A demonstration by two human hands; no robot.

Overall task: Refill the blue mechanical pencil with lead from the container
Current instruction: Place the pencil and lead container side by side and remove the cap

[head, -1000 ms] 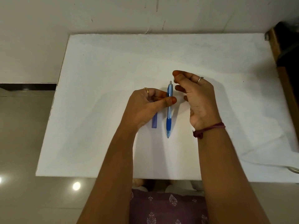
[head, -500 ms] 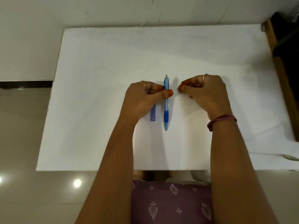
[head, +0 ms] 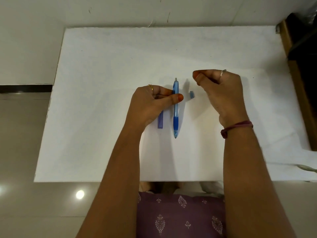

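Note:
The blue mechanical pencil (head: 175,115) points its tip toward me near the middle of the white table (head: 103,83), a pale eraser end showing at its far top. My left hand (head: 151,103) pinches its barrel between thumb and fingers. A flat purple-blue lead container (head: 160,121) lies just left of the pencil, partly under my left hand. A small blue cap (head: 192,94) lies on the table right of the pencil. My right hand (head: 221,93) hovers right of the cap, fingers curled in with thumb against fingertips; nothing shows in it.
A dark wooden piece of furniture (head: 298,69) stands along the table's right edge. The wall runs behind the table's far edge. A pale object (head: 307,168) lies at the near right corner. Tiled floor lies to the left.
The small blue cap now lies on the table beside the pencil. My right hand has lifted and moved right, away from the pencil. My left hand keeps its hold.

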